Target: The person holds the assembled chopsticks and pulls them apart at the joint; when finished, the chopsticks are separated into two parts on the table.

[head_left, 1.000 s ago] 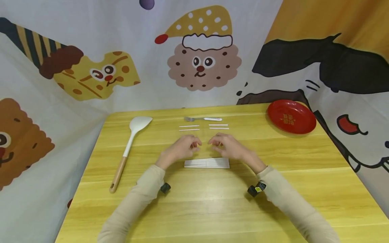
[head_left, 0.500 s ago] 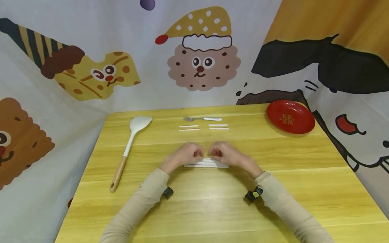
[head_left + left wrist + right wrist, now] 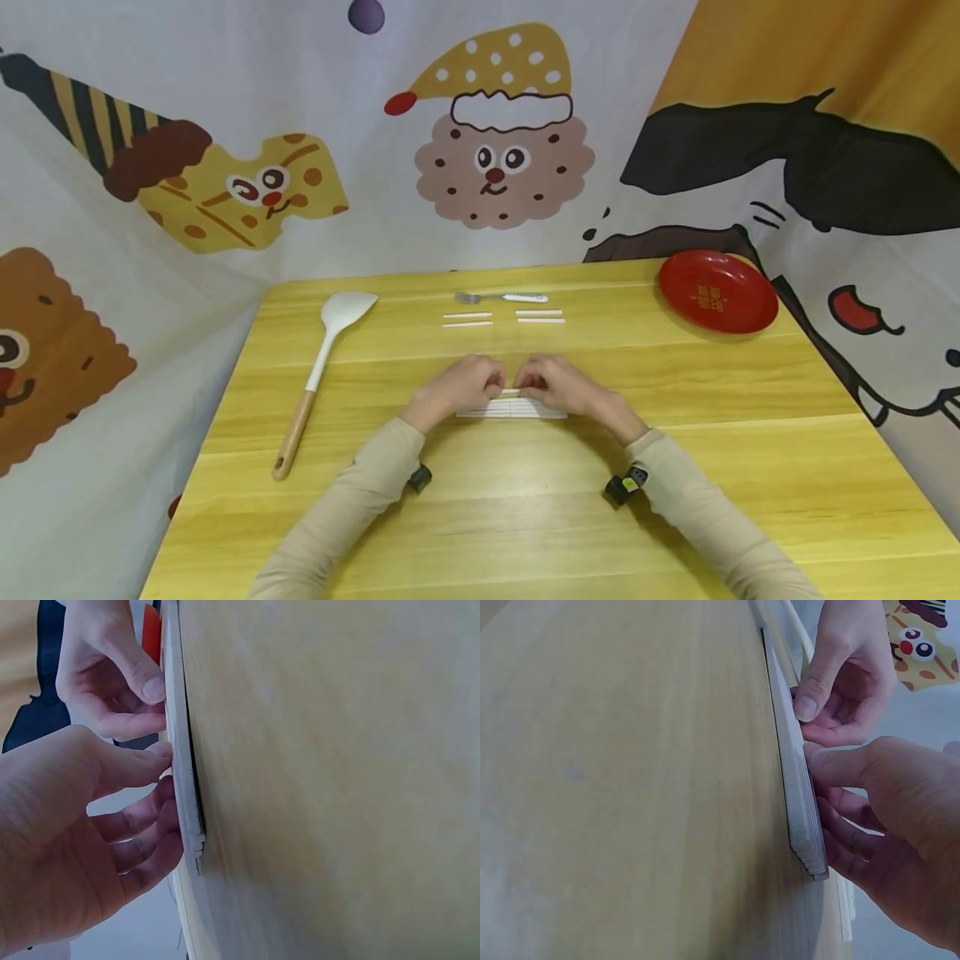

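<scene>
A flat white pleated paper (image 3: 513, 410) lies crosswise on the table, with lengthwise fold lines and a faint line across its middle. At its far edge, my left hand (image 3: 467, 385) and right hand (image 3: 558, 385) pinch a thin strip of it between thumb and fingers, close together at the centre. A narrow yellow gap shows between that strip and the rest. From the left wrist view, my left thumb (image 3: 139, 761) lies against the paper's edge. Stepped folds show at the paper's end (image 3: 808, 851) in the right wrist view; the pinched part is partly hidden by fingers.
Beyond the hands lie several short white sticks (image 3: 540, 320) in two pairs, and a fork (image 3: 501, 297) with a white handle. A white spatula (image 3: 318, 367) with a wooden handle is at left. At the back right sits a red plate (image 3: 718, 292).
Both hands have come down and nearer from above the paper to its far edge, and now pinch it. A strip at that edge now stands apart from the rest.
</scene>
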Tool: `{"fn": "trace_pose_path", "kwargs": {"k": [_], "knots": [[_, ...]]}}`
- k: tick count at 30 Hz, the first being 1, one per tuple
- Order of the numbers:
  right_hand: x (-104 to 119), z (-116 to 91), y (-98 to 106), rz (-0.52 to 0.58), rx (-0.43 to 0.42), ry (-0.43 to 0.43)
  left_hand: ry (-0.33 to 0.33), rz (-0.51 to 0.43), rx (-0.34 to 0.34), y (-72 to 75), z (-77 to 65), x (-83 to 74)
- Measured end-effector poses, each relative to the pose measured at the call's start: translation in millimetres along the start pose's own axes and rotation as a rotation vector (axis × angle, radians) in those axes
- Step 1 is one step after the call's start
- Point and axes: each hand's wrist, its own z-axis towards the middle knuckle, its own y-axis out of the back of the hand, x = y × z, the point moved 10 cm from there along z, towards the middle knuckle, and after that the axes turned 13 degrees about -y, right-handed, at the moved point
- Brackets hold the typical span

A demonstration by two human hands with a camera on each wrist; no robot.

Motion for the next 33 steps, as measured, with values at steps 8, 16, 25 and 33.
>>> {"fn": "trace_pose_path", "kwargs": {"k": [8, 16, 25, 33], "knots": [[3, 1, -1, -0.024, -0.003, 0.022, 0.021, -0.002, -0.002, -1.0, -0.9, 2.0], [9, 1, 9, -0.035, -0.080, 0.042, -0.039, 0.035, -0.095, 10.4, -5.0, 0.9], [20, 1, 20, -0.011, -0.185, 0.081, -0.075, 0.019, -0.188, 24.0, -6.1, -4.6], [32, -4, 28, 0.006, -0.276, 0.172, -0.092, 0.000, -0.248, 28.5, -9.5, -8.8]]}}
